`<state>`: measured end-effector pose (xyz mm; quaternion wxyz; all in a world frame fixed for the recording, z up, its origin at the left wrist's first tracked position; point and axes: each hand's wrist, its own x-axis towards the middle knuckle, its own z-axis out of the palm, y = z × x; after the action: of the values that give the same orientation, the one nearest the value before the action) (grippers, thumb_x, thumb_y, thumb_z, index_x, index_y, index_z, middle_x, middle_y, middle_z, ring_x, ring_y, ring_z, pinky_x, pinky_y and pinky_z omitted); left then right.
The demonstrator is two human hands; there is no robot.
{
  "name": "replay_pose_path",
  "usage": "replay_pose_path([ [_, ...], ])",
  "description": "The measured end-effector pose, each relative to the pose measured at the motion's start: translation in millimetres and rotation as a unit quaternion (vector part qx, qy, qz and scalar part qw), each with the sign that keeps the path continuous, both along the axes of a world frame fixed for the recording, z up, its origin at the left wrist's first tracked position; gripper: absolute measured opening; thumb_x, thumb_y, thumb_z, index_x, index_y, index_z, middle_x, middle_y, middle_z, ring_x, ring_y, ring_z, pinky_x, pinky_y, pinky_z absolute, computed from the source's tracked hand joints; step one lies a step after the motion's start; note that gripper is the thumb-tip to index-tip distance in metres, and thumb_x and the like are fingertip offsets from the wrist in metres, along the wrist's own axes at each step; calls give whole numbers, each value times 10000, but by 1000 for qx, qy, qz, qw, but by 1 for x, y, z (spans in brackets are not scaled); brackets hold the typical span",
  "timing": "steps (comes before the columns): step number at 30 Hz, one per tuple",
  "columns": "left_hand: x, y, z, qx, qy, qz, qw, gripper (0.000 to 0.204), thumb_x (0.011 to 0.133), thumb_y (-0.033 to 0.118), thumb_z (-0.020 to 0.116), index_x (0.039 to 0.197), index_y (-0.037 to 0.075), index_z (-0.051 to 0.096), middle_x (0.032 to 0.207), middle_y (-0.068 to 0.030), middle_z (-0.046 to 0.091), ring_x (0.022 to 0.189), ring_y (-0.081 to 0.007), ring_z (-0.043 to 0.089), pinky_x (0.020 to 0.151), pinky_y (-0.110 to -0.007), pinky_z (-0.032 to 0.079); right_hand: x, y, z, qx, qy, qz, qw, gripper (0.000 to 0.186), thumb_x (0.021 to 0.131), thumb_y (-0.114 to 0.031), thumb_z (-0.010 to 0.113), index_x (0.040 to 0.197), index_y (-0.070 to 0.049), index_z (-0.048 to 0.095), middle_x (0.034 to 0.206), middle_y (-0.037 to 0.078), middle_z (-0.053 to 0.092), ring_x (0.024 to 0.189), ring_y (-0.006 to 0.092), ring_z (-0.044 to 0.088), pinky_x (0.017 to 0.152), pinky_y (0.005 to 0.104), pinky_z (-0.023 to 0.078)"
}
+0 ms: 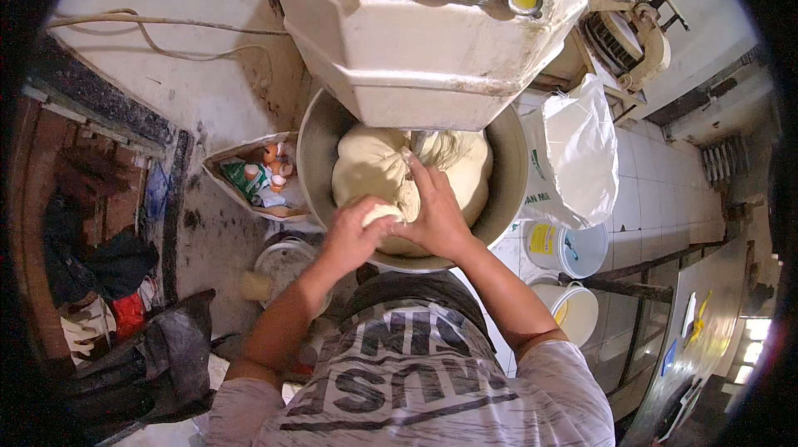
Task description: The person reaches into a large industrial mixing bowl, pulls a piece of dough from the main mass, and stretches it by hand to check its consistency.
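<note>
A big pale mass of dough fills much of the steel mixing bowl under a mixer head. My left hand is at the near side of the bowl, fingers curled around a small lump of the dough. Beside it, my right hand has its thumb and fingers on either side of a torn strip of dough, fingertips pressed into the mass near the mixing hook. The hook is mostly hidden by the mixer head and the dough.
The cream mixer body, with knobs and buttons, overhangs the bowl. At left stands an open sack of eggshells and a lidded bucket. To the right are a white sack, two pails, and a metal-topped table.
</note>
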<state>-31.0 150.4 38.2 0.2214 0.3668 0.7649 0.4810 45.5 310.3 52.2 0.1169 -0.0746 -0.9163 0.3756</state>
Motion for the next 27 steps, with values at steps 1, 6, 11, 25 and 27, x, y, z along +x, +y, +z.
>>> replay_pose_path([
  [1,-5,-2,2,-13,-35,38,999,226,796,109,614,1001,16,595,932,-127,594,894,-249,573,776,-316,446,2,2,-3,1,-2,-2,1000,997,551,-252,807,1343,8,259,1054,204,465,989,361,448,876,415,380],
  [6,10,5,17,15,80,-29,996,174,776,90,632,927,7,612,902,-119,613,876,-220,592,810,-319,445,1,4,-7,11,-23,4,1000,1007,538,-276,805,1353,-38,263,1085,197,445,1004,365,433,877,418,374],
  [11,-17,-6,-5,19,-53,164,985,223,827,146,603,1007,15,605,917,-130,642,850,-180,603,748,-296,460,8,7,-5,83,-49,14,995,940,592,-253,772,1372,-130,262,1132,178,420,1051,349,412,857,435,386],
  [25,-20,14,-21,97,-193,264,940,275,875,257,566,953,-4,605,784,-51,628,694,-92,552,614,-248,439,19,-12,-2,125,-55,32,990,780,621,-135,673,1331,-181,355,1327,192,285,1203,376,290,923,485,302],
  [27,-22,12,-22,109,-244,268,926,277,895,263,536,958,3,610,772,-35,624,672,-85,533,602,-241,432,20,-13,-3,100,-48,13,994,764,623,-126,671,1322,-173,366,1324,207,272,1206,382,278,933,488,294],
])
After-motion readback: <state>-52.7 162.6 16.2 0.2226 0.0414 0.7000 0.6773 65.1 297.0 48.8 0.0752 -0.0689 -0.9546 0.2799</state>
